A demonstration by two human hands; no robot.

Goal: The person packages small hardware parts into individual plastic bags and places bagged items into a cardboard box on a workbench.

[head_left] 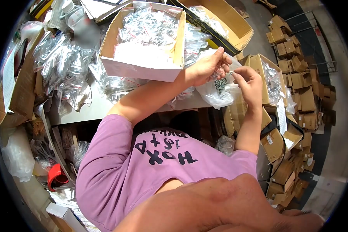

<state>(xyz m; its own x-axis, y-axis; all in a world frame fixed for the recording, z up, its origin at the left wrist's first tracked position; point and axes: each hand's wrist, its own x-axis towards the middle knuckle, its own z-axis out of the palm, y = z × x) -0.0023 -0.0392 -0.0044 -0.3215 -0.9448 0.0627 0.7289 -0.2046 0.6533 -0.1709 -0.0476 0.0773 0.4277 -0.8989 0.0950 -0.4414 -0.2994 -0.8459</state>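
My left hand (207, 70) reaches across to the right with its fingers curled upward. Something small and shiny shows at its palm, too small to name. Close beside it, my right hand (250, 82) has thumb and forefinger pinched together, with a tiny piece at the tips that I cannot make out. Below both hands lies an open white plastic bag (218, 101), holding a heap of dark screws (221, 86). A cardboard box (143, 70) full of small clear bags of metal parts stands left of my left hand, behind my forearm.
Piles of clear bags with metal parts (65, 65) cover the left of the table (100, 110). An open carton (236, 29) stands at the back. Another box of bagged parts (273, 83) is at the right. Stacked cardboard boxes (301, 100) line the floor beyond.
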